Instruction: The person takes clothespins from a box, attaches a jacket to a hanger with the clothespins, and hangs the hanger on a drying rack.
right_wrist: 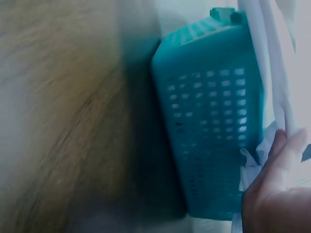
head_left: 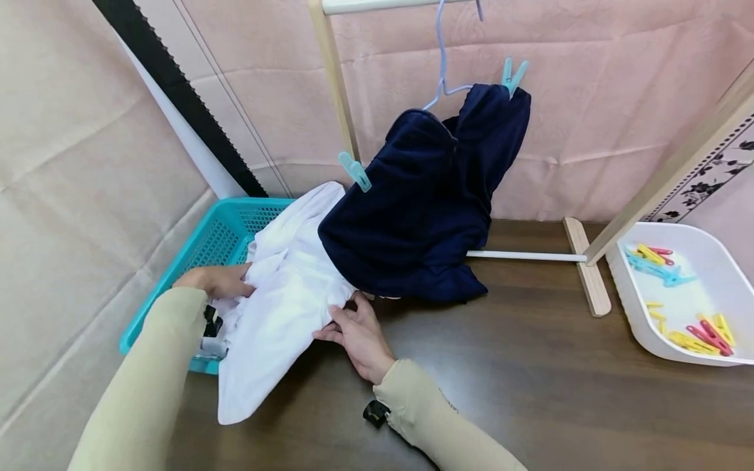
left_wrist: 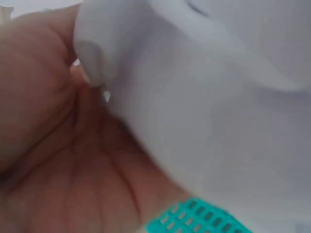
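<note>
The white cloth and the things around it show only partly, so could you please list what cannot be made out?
- Head view: basket, much of its inside covered by the white cloth.
- Head view: hanger, top cut off by the upper edge.
- Left wrist: white cloth, blurred, cut off by the right edge.
- Right wrist: right hand, cut off by the right edge.

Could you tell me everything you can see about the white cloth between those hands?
The white cloth is plain and looks like soft fabric, lightly creased and folded, so its full shape is unclear. It lies slantwise across the right side of the teal basket, a loose corner jutting toward the person over the tabletop. The left hand pinches it at its left side, the right hand at its right edge. The navy garment overlaps its upper right in the head view.
</note>
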Demonstrator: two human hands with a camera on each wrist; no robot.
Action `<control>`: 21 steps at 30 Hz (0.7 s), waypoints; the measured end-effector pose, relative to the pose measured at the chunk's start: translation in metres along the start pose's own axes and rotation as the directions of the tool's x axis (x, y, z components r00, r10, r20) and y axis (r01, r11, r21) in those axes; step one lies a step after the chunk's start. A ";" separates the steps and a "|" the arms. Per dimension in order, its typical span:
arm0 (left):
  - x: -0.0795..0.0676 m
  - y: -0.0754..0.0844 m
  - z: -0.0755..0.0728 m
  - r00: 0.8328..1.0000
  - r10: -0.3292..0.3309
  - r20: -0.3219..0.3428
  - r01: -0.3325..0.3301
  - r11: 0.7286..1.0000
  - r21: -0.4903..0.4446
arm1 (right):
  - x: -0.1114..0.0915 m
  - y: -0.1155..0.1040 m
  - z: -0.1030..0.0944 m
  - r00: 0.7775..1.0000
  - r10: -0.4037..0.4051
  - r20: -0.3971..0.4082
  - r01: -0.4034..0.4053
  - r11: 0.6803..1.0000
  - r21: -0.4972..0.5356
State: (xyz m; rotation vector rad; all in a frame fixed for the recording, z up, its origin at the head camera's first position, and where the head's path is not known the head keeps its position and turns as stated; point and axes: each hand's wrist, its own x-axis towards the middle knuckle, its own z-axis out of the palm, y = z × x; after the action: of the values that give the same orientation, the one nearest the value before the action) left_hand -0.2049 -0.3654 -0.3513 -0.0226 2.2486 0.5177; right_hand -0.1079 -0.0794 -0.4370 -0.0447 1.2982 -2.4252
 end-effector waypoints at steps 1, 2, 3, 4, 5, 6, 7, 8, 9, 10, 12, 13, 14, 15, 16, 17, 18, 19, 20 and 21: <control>-0.001 -0.003 0.000 0.999 0.039 -0.032 -0.038 0.998 0.049 | -0.001 -0.001 0.002 1.000 -0.013 0.009 0.013 1.000 -0.005; -0.002 -0.005 -0.001 0.994 0.082 -0.070 -0.075 0.992 0.098 | -0.002 -0.001 0.004 1.000 -0.022 0.016 0.022 1.000 -0.007; -0.004 -0.008 -0.002 0.985 0.129 -0.112 -0.113 0.984 0.136 | -0.002 0.000 0.006 0.999 -0.028 0.021 0.028 1.000 -0.007; -0.007 -0.010 -0.003 0.975 0.162 -0.153 -0.138 0.978 0.154 | -0.003 0.001 0.007 0.999 -0.034 0.025 0.035 0.999 -0.006; -0.011 -0.013 -0.004 0.963 0.190 -0.193 -0.160 0.974 0.161 | -0.003 0.002 0.009 0.999 -0.039 0.026 0.039 0.999 -0.005; -0.015 -0.015 -0.005 0.948 0.219 -0.231 -0.186 0.970 0.155 | -0.003 0.003 0.011 0.999 -0.042 0.027 0.042 0.999 -0.005; -0.020 -0.017 -0.006 0.933 0.237 -0.272 -0.204 0.968 0.144 | -0.004 0.005 0.012 0.999 -0.044 0.029 0.044 0.999 -0.004; -0.026 -0.019 -0.007 0.914 0.258 -0.314 -0.227 0.965 0.132 | -0.004 0.006 0.014 0.998 -0.046 0.032 0.046 0.999 -0.004; -0.034 -0.021 -0.009 0.896 0.268 -0.355 -0.243 0.963 0.115 | -0.005 0.007 0.016 0.998 -0.048 0.037 0.049 0.999 -0.003; -0.042 -0.022 -0.009 0.874 0.278 -0.398 -0.257 0.961 0.106 | -0.006 0.008 0.017 0.998 -0.052 0.042 0.053 0.999 -0.007; -0.061 -0.022 -0.011 0.819 0.304 -0.488 -0.288 0.951 0.109 | -0.008 0.008 0.021 0.996 -0.063 0.057 0.064 0.998 -0.021; -0.071 -0.020 -0.010 0.790 0.303 -0.533 -0.294 0.950 0.103 | -0.010 0.008 0.022 0.995 -0.069 0.070 0.072 0.997 -0.030; -0.082 -0.018 -0.009 0.759 0.297 -0.580 -0.294 0.950 0.102 | -0.011 0.008 0.024 0.994 -0.075 0.082 0.079 0.996 -0.048; -0.092 -0.015 -0.007 0.725 0.292 -0.624 -0.299 0.949 0.097 | -0.012 0.007 0.025 0.992 -0.082 0.094 0.089 0.994 -0.069; -0.101 -0.013 -0.005 0.681 0.286 -0.674 -0.299 0.949 0.100 | -0.013 0.006 0.025 0.990 -0.091 0.105 0.101 0.990 -0.098; -0.110 -0.009 -0.002 0.640 0.281 -0.715 -0.310 0.946 0.094 | -0.014 0.004 0.026 0.988 -0.098 0.120 0.113 0.986 -0.121; -0.118 -0.005 0.002 0.596 0.267 -0.757 -0.311 0.946 0.089 | -0.015 0.001 0.025 0.985 -0.104 0.136 0.124 0.981 -0.149; -0.126 -0.001 0.007 0.563 0.241 -0.791 -0.310 0.948 0.068 | -0.015 -0.002 0.025 0.982 -0.112 0.152 0.138 0.974 -0.178; -0.132 0.004 0.012 0.515 0.236 -0.824 -0.330 0.942 0.064 | -0.016 -0.006 0.024 0.979 -0.118 0.166 0.151 0.966 -0.208; -0.136 0.008 0.018 0.475 0.230 -0.850 -0.352 0.934 0.055 | -0.017 -0.011 0.022 0.975 -0.124 0.183 0.166 0.958 -0.234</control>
State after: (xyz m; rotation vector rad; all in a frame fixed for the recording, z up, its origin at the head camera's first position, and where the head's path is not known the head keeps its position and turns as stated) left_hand -0.1018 -0.3716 -0.2599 0.0638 3.2257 1.0104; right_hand -0.0912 -0.0859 -0.4130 -0.4172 1.5592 -2.3021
